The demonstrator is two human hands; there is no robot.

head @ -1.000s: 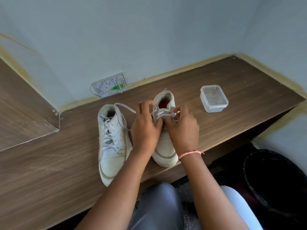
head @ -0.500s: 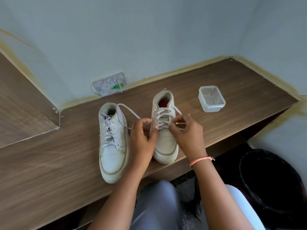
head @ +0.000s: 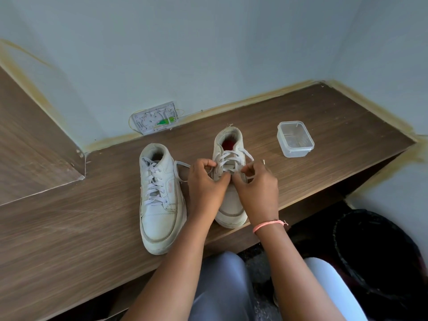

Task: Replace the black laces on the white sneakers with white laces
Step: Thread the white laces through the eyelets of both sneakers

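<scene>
Two white sneakers stand side by side on the wooden desk (head: pixel 69 228), toes toward me. The left sneaker (head: pixel 159 200) is laced in white, with a loose lace end trailing off to its right. The right sneaker (head: pixel 230 181) carries a white lace (head: pixel 231 156) across its upper eyelets. My left hand (head: pixel 206 184) pinches a strand of that lace at the shoe's left side. My right hand (head: pixel 257 188) pinches the other strand over the tongue, and a lace tip sticks up behind its knuckles. Both hands hide the shoe's middle eyelets.
A clear plastic container (head: pixel 295 142) sits on the desk to the right of the shoes. A white wall plate (head: pixel 155 120) with exposed wiring is at the back edge. A black bin (head: pixel 379 258) stands on the floor at the right. My knees are below the desk edge.
Both hands have closed in together over the right sneaker's tongue, working the white lace there. The shoes have stayed where they were.
</scene>
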